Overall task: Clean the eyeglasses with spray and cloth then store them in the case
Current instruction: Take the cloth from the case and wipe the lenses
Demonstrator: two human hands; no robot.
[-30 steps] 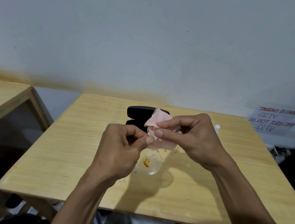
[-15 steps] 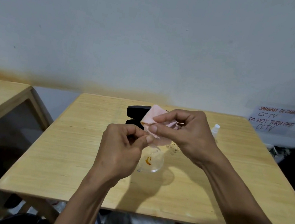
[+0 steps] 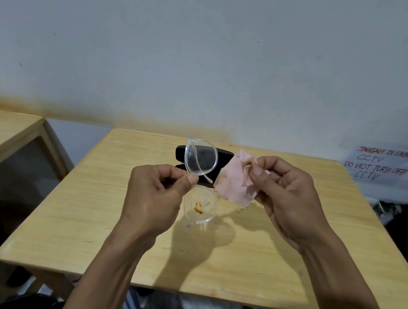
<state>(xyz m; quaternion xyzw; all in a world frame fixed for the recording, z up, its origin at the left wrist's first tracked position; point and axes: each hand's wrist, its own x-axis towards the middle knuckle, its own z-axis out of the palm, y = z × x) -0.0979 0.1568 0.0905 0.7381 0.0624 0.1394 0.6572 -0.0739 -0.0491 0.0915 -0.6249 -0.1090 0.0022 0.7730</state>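
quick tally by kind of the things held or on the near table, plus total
eyeglasses: 1, clear frame, in left hand
cloth: 1, pink, in right hand
case: 1, black, on table
total: 3

A light wooden table (image 3: pixel 112 220) is seen against the wall. On it, a black case (image 3: pixel 180 151) is laid near the far edge, seemingly open, though largely hidden.
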